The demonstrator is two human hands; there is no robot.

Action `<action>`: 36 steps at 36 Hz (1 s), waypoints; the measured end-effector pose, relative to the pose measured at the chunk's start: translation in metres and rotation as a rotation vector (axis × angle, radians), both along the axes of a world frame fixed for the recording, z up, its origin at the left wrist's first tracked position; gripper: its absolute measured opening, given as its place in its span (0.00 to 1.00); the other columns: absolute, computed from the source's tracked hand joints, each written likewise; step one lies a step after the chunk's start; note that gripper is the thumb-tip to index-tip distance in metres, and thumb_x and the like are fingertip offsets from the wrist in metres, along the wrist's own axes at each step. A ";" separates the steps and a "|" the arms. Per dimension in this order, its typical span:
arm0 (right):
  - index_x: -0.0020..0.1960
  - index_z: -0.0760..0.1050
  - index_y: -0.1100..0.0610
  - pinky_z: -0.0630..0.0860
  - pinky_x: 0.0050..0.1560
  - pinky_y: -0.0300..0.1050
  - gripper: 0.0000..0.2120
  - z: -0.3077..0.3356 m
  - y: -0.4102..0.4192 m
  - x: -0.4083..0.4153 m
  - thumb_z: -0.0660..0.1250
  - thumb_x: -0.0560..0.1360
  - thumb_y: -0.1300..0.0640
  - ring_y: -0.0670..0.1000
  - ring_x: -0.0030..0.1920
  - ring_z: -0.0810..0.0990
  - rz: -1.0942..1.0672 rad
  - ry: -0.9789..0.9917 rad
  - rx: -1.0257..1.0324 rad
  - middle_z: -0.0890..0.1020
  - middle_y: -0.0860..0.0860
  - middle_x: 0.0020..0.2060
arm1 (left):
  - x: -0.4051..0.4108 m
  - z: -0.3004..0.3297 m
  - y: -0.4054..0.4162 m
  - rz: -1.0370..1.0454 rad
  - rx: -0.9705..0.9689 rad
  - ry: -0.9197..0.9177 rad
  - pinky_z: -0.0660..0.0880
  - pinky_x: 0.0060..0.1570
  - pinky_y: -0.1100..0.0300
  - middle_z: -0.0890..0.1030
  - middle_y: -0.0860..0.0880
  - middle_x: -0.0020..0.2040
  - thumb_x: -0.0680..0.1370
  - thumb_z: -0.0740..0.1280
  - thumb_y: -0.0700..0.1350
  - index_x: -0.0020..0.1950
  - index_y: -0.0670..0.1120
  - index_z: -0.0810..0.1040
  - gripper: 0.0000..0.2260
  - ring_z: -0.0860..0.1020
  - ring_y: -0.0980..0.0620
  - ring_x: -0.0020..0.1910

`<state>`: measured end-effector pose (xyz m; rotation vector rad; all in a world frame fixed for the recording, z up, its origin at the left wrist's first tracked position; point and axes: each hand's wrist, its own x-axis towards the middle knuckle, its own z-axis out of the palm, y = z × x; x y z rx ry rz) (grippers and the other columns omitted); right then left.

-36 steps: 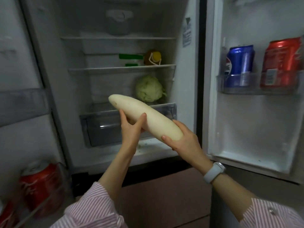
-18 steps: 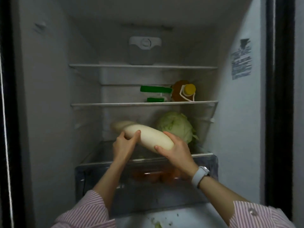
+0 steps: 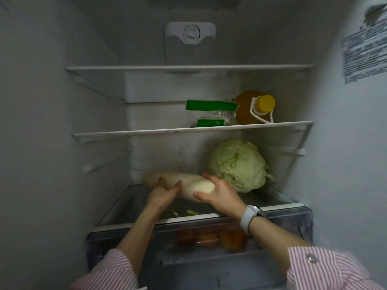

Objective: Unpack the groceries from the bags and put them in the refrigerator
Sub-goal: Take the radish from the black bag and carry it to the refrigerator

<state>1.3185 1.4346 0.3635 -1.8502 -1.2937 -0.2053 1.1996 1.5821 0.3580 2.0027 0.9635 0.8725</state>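
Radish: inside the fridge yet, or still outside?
Inside. The radish lies lengthwise over the bottom shelf beside the cabbage, gripped by both the left hand and right hand.

Inside the fridge (image 3: 41, 143), the radish (image 3: 184, 182) lies on the bottom shelf (image 3: 129, 208), above the drawer (image 3: 293, 222). The cabbage (image 3: 238, 164) sits just to its right, on the same shelf. The left hand (image 3: 162, 194) holds the radish in the middle, and the right hand (image 3: 219, 195) holds its near end. One shelf up, a packet (image 3: 211, 113) lies left of a bottle (image 3: 251, 109). Fruit (image 3: 209, 239) sits in the drawer.
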 end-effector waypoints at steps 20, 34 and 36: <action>0.69 0.66 0.54 0.65 0.66 0.53 0.24 0.005 -0.068 -0.009 0.60 0.76 0.45 0.55 0.66 0.68 -0.047 -0.341 -0.119 0.71 0.54 0.65 | -0.022 0.009 -0.070 0.187 0.372 0.084 0.71 0.59 0.46 0.74 0.38 0.63 0.76 0.62 0.57 0.68 0.44 0.69 0.25 0.72 0.37 0.62; 0.62 0.73 0.56 0.71 0.58 0.52 0.15 -0.023 -0.316 -0.049 0.58 0.77 0.54 0.55 0.60 0.72 -0.182 -0.516 -0.039 0.76 0.53 0.59 | -0.050 -0.020 -0.301 -0.055 0.650 -0.230 0.71 0.60 0.45 0.77 0.43 0.60 0.72 0.60 0.50 0.61 0.42 0.76 0.21 0.74 0.43 0.61; 0.60 0.75 0.56 0.74 0.54 0.54 0.16 -0.030 -0.356 -0.056 0.58 0.76 0.54 0.57 0.57 0.74 -0.183 -0.580 -0.063 0.78 0.54 0.56 | -0.053 -0.028 -0.336 -0.082 0.682 -0.240 0.71 0.59 0.45 0.77 0.43 0.59 0.73 0.61 0.48 0.62 0.42 0.75 0.19 0.74 0.43 0.60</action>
